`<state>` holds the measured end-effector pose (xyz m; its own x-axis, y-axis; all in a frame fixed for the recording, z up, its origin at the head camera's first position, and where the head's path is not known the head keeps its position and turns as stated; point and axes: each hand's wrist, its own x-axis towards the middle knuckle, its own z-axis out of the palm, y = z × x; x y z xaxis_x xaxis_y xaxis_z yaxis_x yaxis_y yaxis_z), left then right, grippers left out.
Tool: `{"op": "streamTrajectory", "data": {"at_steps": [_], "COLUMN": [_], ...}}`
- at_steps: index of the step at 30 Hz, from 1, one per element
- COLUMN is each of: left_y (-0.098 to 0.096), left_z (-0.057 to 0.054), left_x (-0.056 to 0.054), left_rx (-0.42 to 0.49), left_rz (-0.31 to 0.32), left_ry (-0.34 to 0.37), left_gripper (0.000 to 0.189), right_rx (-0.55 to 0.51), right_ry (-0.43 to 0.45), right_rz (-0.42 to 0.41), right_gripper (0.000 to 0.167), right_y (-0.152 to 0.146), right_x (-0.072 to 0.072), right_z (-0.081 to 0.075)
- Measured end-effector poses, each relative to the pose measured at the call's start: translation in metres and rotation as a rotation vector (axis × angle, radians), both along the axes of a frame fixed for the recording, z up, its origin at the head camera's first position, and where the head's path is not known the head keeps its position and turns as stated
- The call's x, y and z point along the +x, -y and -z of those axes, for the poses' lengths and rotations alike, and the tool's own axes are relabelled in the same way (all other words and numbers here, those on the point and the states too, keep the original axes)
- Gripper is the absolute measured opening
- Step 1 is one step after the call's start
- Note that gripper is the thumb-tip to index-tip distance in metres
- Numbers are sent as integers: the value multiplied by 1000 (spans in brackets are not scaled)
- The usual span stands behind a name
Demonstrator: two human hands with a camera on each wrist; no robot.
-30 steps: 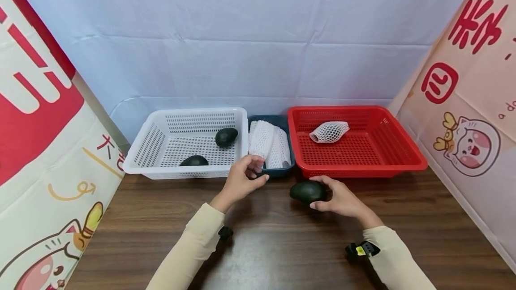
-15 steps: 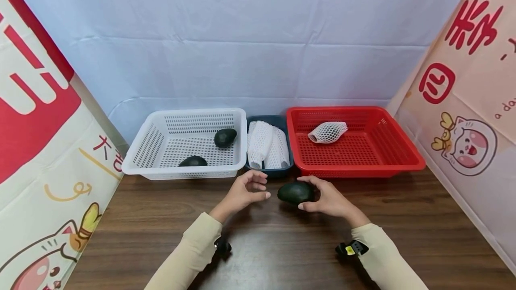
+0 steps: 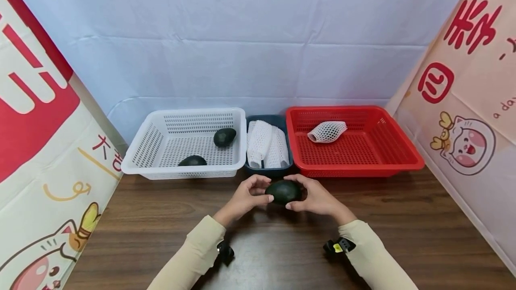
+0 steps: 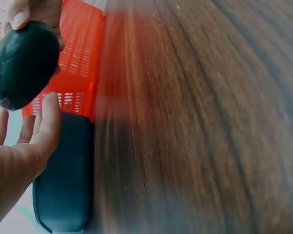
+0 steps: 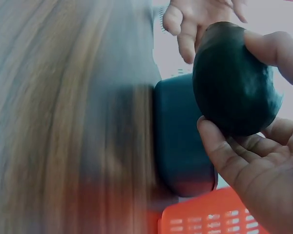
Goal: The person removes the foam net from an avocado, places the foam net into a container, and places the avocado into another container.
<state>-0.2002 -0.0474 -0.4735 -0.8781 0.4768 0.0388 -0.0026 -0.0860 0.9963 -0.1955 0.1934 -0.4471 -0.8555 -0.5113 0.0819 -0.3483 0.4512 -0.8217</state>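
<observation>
My right hand [image 3: 318,198] holds a dark green avocado [image 3: 284,191] by its right end, thumb on one side and fingers on the other, raised over the wooden table. My left hand [image 3: 243,198] is at the avocado's other end, fingers and thumb spread. In the left wrist view the left fingertips [image 4: 51,105] are just below the avocado's tip, with nothing gripped. A blue bin [image 3: 269,172] just behind the hands has several white foam net sleeves [image 3: 260,142] in it.
To the left, a white basket [image 3: 139,147] bears two more avocados [image 3: 224,137]. A red basket [image 3: 397,155] on the right has one netted item [image 3: 327,132] inside. Printed cloth panels flank the brown table [image 3: 161,218], and a pale cloth [image 3: 258,35] hangs behind.
The right hand has carried the avocado leftward, toward the left hand. My left hand has come down from over the blue bin's front edge to the avocado's left end.
</observation>
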Motion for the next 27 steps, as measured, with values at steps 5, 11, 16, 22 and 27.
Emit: {"op": "streamTrajectory", "data": {"at_steps": [5,11,16,22,27], "left_y": [0,1,0,0,0], "left_z": [7,6,3,3,0], "left_x": [-2,-1,0,0,1], "left_rx": [105,131,76,63,55], "left_rz": [4,10,-3,1,3], "left_ry": [68,78,61,26,22], "left_gripper": [48,45,39,38,37], "right_rx": [-24,-31,-32,-32,-26], "right_ry": [-5,22,24,8,28], "right_rz": [-18,-30,-29,-27,-21], "right_gripper": [67,66,67,67,66], "right_y": [8,16,16,16,16], "right_x": [-1,3,-1,0,1], "right_z": [0,-7,4,6,5]}}
